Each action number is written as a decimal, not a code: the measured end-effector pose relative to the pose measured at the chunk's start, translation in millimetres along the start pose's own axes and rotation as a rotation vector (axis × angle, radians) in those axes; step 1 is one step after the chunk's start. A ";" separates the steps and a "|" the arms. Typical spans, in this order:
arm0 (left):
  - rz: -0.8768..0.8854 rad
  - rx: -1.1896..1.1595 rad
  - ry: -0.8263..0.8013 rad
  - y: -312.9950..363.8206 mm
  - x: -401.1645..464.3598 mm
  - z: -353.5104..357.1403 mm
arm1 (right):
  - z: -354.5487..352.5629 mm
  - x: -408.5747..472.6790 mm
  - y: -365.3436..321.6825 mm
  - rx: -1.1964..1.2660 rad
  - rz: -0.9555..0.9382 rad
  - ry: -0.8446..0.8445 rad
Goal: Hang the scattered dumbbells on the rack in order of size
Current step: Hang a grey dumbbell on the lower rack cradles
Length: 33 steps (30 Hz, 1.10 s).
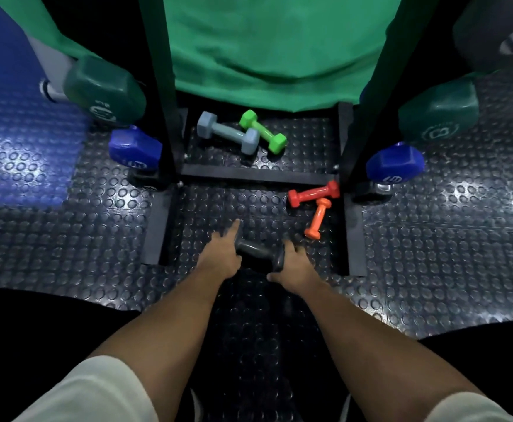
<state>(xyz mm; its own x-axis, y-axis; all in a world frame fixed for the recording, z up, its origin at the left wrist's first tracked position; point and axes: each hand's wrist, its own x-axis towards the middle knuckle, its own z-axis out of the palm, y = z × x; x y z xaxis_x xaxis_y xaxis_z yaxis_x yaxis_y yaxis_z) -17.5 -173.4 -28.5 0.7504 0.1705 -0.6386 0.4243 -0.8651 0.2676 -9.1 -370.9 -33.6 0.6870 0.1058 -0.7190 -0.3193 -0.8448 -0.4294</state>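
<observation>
1. Hands: the left hand [223,252] and right hand [291,261] touch the ends of the dark dumbbell [260,252] on the floor [97,239]; how tightly, nobody can tell.
2. It looks heavy and hard; hold the thin middle bar.
3. Rack [258,175] bars stand close on both sides.

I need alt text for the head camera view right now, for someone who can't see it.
Both hands, left hand and right hand, reach to a dark dumbbell on the studded floor mat. Beyond lie a red dumbbell touching an orange dumbbell, and a grey dumbbell by a green dumbbell.
</observation>
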 end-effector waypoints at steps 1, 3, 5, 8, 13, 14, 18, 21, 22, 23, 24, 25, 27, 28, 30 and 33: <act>0.006 -0.018 0.003 -0.2 2.1 0.8 | 0.6 1.7 0.5 -0.005 0.003 -0.004; 0.016 -0.064 0.011 -1.9 8.2 2.1 | 0.0 3.9 1.4 0.003 -0.003 -0.011; 0.013 -0.113 0.017 -4.4 14.5 2.6 | -2.0 5.8 2.5 0.010 -0.019 -0.013; 0.014 -0.162 0.028 -6.3 22.5 3.4 | -3.1 7.7 3.9 0.008 -0.039 -0.009; 0.009 -0.203 0.057 -4.8 19.1 3.5 | -5.7 5.3 1.9 0.017 -0.072 0.015; 0.009 -0.208 0.074 -5.5 17.3 2.9 | -8.0 4.2 -0.1 0.007 -0.087 0.018; -0.025 -0.265 0.132 -9.0 8.6 -10.0 | -21.0 1.0 -16.9 -0.010 -0.148 0.040; -0.032 -0.324 0.186 -10.5 1.1 -30.4 | -37.6 -1.0 -35.3 0.002 -0.217 0.062; -0.028 -0.349 0.206 -10.8 -2.6 -37.7 | -43.7 -2.7 -41.6 0.008 -0.241 0.070; -0.024 -0.374 0.226 -11.4 -7.2 -44.9 | -49.9 -6.0 -48.5 0.024 -0.257 0.074; -0.028 -0.394 0.246 -12.4 -11.8 -52.1 | -55.7 -9.4 -55.6 0.049 -0.270 0.079; -0.029 -0.417 0.269 -13.2 -16.9 -59.5 | -61.0 -12.9 -62.6 0.077 -0.283 0.084; -0.061 -0.461 0.320 -15.8 -28.0 -73.5 | -69.3 -21.8 -76.3 0.123 -0.321 0.089; -0.093 -0.479 0.346 -17.0 -34.4 -81.0 | -72.7 -26.3 -82.9 0.136 -0.342 0.095; -0.136 -0.508 0.405 -20.7 -48.2 -96.3 | -79.1 -35.5 -96.5 0.149 -0.384 0.106; -0.145 -0.571 0.483 -30.2 -70.9 -126.5 | -87.4 -52.4 -119.1 0.181 -0.467 0.124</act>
<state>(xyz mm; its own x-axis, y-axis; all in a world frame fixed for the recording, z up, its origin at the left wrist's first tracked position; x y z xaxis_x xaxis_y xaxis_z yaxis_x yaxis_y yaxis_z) -19.5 -99.7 99.9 0.7496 0.5651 -0.3446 0.6335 -0.4619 0.6208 50.0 -321.7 103.0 0.8520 0.3777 -0.3626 -0.0608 -0.6166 -0.7849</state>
